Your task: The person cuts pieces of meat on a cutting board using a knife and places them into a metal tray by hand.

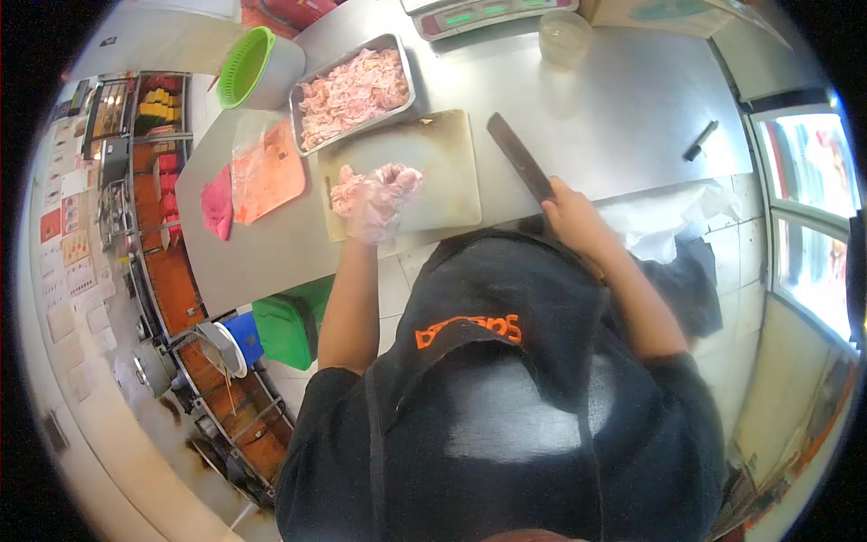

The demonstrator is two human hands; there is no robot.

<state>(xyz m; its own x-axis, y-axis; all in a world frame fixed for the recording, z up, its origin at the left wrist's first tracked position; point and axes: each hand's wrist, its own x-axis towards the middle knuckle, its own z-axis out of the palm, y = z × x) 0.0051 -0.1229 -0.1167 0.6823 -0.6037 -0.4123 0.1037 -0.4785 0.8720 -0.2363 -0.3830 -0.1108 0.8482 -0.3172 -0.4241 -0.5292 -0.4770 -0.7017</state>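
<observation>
My left hand, in a clear plastic glove, is closed on pieces of raw pale-pink meat over the left part of a worn cutting board. More meat shows at the left of its fingers. To the right of the board, my bare right hand grips the handle of a large cleaver-like knife, its blade pointing up and left over the steel table. Behind the board, a metal tray holds a heap of cut raw meat.
A pink sheet under clear plastic and a pink cloth lie left. Behind stand a green basket in a bucket, a scale and a round container. A black marker lies right.
</observation>
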